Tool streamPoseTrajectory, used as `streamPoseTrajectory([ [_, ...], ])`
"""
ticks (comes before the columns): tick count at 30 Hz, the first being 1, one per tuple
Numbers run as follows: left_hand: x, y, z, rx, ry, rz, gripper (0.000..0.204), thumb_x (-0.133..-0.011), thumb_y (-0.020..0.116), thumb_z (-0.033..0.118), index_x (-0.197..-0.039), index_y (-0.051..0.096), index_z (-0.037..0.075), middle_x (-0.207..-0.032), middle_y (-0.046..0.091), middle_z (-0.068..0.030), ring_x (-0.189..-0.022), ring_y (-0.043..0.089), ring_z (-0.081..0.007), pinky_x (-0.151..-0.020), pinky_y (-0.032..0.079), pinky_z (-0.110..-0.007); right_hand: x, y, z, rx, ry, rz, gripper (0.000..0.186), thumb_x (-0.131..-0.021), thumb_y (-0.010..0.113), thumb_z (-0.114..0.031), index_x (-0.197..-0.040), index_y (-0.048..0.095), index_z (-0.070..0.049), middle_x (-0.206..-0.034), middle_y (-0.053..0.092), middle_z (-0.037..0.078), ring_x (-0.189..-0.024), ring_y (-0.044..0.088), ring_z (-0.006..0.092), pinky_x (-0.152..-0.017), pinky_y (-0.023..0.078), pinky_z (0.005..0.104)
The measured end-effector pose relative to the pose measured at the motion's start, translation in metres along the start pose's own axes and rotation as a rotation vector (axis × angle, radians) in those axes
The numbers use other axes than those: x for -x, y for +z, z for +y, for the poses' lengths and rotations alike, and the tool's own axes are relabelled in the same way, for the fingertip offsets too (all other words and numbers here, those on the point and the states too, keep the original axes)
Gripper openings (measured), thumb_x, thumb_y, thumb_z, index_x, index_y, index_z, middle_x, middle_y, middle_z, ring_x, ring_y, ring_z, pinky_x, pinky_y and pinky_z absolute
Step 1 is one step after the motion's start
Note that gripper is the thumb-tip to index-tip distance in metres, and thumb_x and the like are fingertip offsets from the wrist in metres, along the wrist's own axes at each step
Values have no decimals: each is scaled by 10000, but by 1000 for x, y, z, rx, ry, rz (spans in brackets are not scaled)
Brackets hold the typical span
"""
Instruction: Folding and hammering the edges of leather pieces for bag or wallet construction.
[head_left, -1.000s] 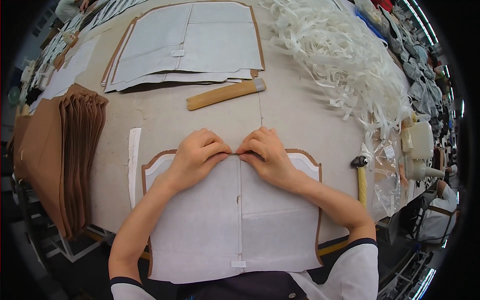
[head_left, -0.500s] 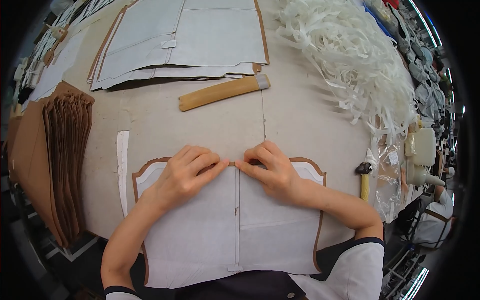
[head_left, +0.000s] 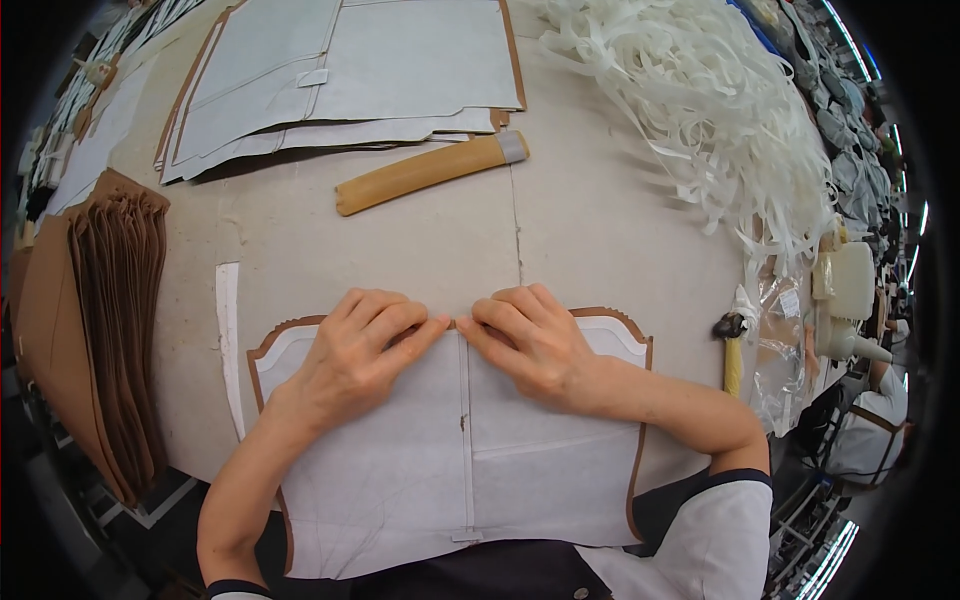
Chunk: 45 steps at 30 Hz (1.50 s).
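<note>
Head view: a white-backed, brown-edged panel (head_left: pixel 390 470) lies on the table (head_left: pixel 400 250), its lower part overhanging the near edge toward the person's dark apron (head_left: pixel 480 568). Fingers of the left hand (head_left: pixel 355 350) and right hand (head_left: pixel 535 350) are closed in a pinch on its brown top edging (head_left: pixel 453 324), close together about the centre seam (head_left: pixel 465 400). Sound handling would keep both pinches level, press the edging evenly across the seam, and smooth the faint creases at lower left.
</note>
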<state>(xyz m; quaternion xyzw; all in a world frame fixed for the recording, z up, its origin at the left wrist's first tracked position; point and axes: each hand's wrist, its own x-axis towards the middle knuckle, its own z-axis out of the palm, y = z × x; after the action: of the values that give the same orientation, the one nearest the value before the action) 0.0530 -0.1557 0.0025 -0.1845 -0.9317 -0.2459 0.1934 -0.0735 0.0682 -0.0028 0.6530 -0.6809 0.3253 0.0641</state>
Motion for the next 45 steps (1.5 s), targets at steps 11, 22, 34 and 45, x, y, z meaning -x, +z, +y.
streamPoseTrajectory([
  [11, 0, 4, 20, -80, -76, 13, 366, -778, 727, 30, -1143, 733, 7, -1141, 691, -65, -1050, 656, -243, -923, 503, -402, -2, 2, -5, 102, -74, -10, 235, -711, 715, -68, -917, 689, 42, -1114, 633, 140, -979, 606, 271, -735, 443, 371],
  [22, 5, 22, 48, -172, -140, 77, 595, -781, 691, -126, -1352, 589, 8, -1066, 760, -63, -1203, 644, -277, -1202, 302, -595, -6, -21, 2, -364, 446, -78, 150, -831, 696, 64, -958, 732, -8, -1019, 641, 114, -950, 578, 324, -821, 493, 423],
  [34, -12, 24, 67, -342, -169, -23, 476, -797, 683, -32, -1272, 716, -17, -1118, 697, -72, -1099, 637, -242, -1226, 259, -640, 18, -8, 4, -86, 82, 47, 316, -762, 697, 15, -1078, 693, 37, -1025, 587, 122, -947, 566, 287, -810, 496, 409],
  [45, -22, 23, 84, -490, -138, -159, 574, -773, 695, -50, -1346, 674, -16, -1205, 632, -143, -1169, 615, -280, -1204, 263, -685, 56, -47, 11, 21, 162, 53, 317, -793, 705, -22, -1104, 676, 33, -1074, 619, 132, -970, 613, 299, -837, 531, 411],
])
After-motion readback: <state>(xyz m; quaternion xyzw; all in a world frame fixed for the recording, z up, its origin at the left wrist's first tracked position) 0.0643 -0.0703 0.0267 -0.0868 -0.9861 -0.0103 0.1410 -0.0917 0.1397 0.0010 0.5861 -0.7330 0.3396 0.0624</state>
